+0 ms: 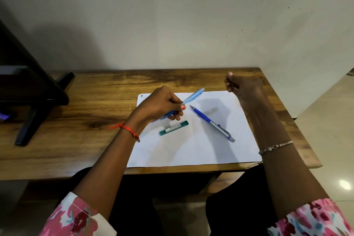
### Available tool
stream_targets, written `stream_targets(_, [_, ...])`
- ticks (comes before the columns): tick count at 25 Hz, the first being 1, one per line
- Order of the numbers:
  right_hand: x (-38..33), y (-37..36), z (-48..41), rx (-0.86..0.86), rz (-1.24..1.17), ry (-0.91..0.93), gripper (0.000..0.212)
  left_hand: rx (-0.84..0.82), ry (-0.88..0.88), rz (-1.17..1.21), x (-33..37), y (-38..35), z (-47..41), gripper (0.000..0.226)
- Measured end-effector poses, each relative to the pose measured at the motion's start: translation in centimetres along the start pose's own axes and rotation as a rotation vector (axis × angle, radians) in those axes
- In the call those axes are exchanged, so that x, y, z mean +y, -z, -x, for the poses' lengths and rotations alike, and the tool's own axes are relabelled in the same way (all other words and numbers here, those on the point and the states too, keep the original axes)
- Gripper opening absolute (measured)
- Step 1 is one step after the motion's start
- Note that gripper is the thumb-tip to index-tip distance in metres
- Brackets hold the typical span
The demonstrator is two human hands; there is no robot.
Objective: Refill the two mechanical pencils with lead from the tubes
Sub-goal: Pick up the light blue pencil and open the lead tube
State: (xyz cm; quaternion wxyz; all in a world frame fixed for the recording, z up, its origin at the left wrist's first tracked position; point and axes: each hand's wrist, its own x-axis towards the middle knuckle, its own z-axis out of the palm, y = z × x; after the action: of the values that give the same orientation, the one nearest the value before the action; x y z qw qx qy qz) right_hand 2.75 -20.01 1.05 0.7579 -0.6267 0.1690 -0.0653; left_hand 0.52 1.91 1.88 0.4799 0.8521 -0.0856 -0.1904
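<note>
- Head view: my left hand (159, 105) sits centre-left, fingers curled round the light blue pencil (193, 96). Its smooth plastic barrel tilts toward the upper right above the paper.
- My right hand (241, 84) hangs raised at centre-right over the sheet's far corner, fingers curled in. I cannot tell whether it pinches anything.
- The blue-and-silver pencil (211, 122) lies diagonally mid-sheet, metal clip end toward the lower right, apart from both hands.
- The green lead tube (173, 128), slim and labelled, lies just below my left hand.
- The white paper sheet (191, 155) lies flat, its near edge close to the front edge of the grained wooden table (76, 140). Bare wood lies open leftward up to a black stand (28, 92).
</note>
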Motion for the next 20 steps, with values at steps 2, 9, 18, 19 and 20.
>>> stream_targets(2, [0.2,1.0,0.1,-0.072,0.265,0.041,0.016,0.046,-0.001,0.041,-0.3,0.5,0.1,0.016])
stream_targets(9, [1.0,-0.4,0.9,-0.284,1.154,0.044,0.013,0.126,-0.019,-0.005,-0.5,0.4,-0.8,0.017])
stream_targets(18, [0.7,0.9,0.6,-0.262,1.096,0.061,0.015,0.269,-0.148,-0.334,-0.8,-0.1,-2.1,0.024])
stream_targets(19, [0.7,0.9,0.6,-0.271,1.101,0.047,0.017,0.287,-0.153,-0.367,-1.0,-0.2,-2.4,0.027])
stream_targets(20, [0.6,0.9,0.7,-0.273,1.097,0.039,0.018,0.297,-0.159,-0.392,-1.2,-0.3,-2.8,0.029])
